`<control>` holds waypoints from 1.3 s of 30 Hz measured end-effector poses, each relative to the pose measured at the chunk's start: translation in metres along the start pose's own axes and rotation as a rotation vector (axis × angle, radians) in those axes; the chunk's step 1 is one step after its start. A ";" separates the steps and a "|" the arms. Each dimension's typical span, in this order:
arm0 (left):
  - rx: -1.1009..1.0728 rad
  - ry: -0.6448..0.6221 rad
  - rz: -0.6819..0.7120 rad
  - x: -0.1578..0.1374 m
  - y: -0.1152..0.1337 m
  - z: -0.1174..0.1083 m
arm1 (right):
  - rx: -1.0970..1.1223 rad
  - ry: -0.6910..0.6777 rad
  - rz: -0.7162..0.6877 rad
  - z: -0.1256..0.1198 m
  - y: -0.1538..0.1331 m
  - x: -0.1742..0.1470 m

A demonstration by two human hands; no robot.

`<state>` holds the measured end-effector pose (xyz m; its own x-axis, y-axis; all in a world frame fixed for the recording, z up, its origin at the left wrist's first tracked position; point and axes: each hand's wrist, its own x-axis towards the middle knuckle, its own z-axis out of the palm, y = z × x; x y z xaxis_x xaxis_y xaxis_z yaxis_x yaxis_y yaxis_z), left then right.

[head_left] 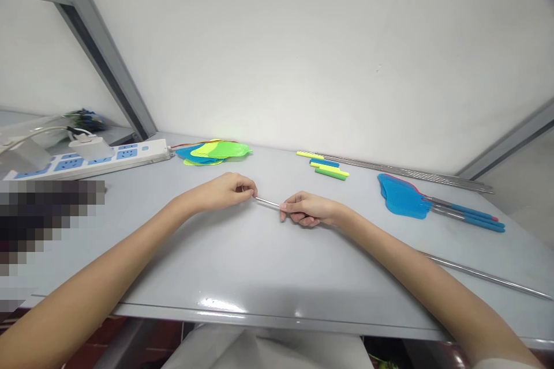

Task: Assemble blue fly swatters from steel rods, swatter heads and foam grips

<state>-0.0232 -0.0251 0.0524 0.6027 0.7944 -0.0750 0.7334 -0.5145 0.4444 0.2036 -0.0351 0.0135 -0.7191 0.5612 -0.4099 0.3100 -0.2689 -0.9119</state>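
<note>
Near the middle of the table, a thin metal rod [267,202] spans between my two hands. My left hand [229,190] pinches its left tip with thumb and fingers. My right hand [305,209] closes round the rod a little farther right. Beyond my right forearm a metal tube [489,275] runs on in the same line, apparently the same piece; my arm hides the part between. Blue fly swatters [404,196] with metal shafts and blue handles [480,219] lie to the right of my right hand.
Loose green, yellow and blue swatter heads [220,150] are stacked behind my left hand. Colored handle sleeves [331,173] and long metal rods [407,172] lie along the wall. At the left sits a white power strip [147,153] with plugs and cables. The table's front edge [242,316] is close.
</note>
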 end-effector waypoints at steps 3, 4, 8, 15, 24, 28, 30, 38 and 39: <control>-0.002 -0.010 -0.013 0.001 -0.002 0.000 | -0.002 0.001 0.001 0.000 0.000 0.000; -0.006 -0.013 -0.014 0.001 -0.002 0.000 | -0.002 0.000 0.001 0.000 0.000 0.001; -0.026 -0.016 -0.018 0.000 -0.002 -0.001 | 0.003 -0.008 -0.005 0.000 0.001 0.001; -0.047 -0.004 -0.002 0.000 -0.002 -0.001 | 0.002 -0.007 0.003 -0.001 0.000 0.002; -0.059 0.000 -0.009 0.000 -0.003 0.001 | 0.007 -0.005 -0.002 -0.002 0.002 0.003; -0.060 -0.012 -0.001 0.000 -0.001 0.002 | 0.007 -0.003 0.003 -0.001 0.001 0.002; -0.065 -0.026 0.014 -0.001 0.001 0.003 | 0.006 -0.004 0.005 -0.001 0.000 0.002; -0.050 -0.056 0.076 0.002 -0.001 0.010 | 0.014 -0.007 0.005 0.000 -0.001 0.002; -0.045 -0.047 0.090 0.002 -0.002 0.011 | 0.015 -0.007 0.006 0.000 -0.001 0.002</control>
<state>-0.0198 -0.0256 0.0416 0.6802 0.7293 -0.0740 0.6615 -0.5670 0.4908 0.2023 -0.0337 0.0133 -0.7219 0.5539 -0.4148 0.3049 -0.2835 -0.9092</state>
